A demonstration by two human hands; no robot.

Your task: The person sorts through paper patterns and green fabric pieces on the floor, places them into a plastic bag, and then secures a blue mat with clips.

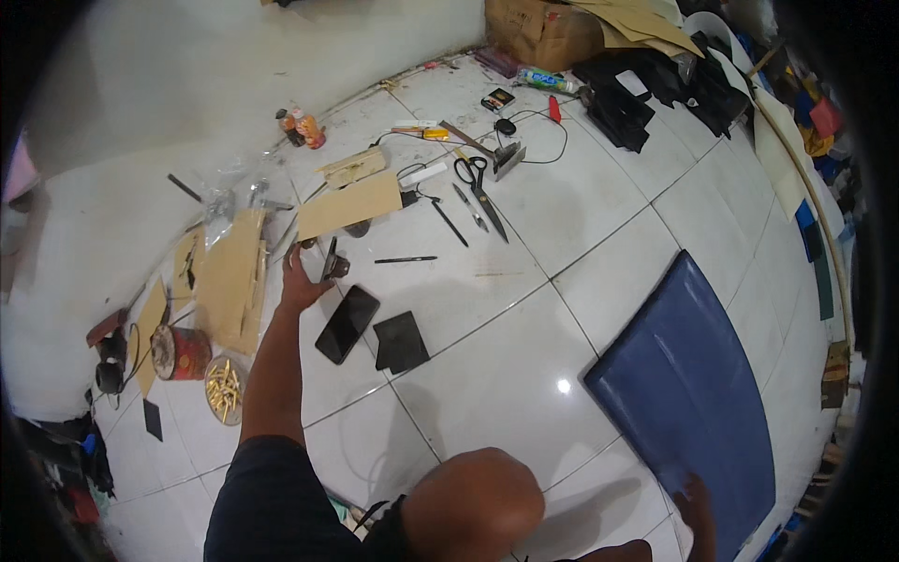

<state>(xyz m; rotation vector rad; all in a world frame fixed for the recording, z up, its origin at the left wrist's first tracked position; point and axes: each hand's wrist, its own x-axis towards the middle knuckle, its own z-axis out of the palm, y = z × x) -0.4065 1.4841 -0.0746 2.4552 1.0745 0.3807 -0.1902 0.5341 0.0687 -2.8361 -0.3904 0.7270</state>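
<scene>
My left hand reaches out at centre left, thumb and fingers spread apart. Beside its thumb stands a small dark metal piece with a brownish base; whether they touch I cannot tell. Just beyond the fingers lies a flat tan board. Nearer to me are a black phone and a folded black piece, perhaps leather. Low on the right, my right hand is at the near edge of a blue padded mat. Its fingers are blurred.
Large black scissors, a hammer-like tool and a pen lie farther off on the tiles. At left stand a red tin and a dish of brass-coloured pieces. My bare knee rises in front.
</scene>
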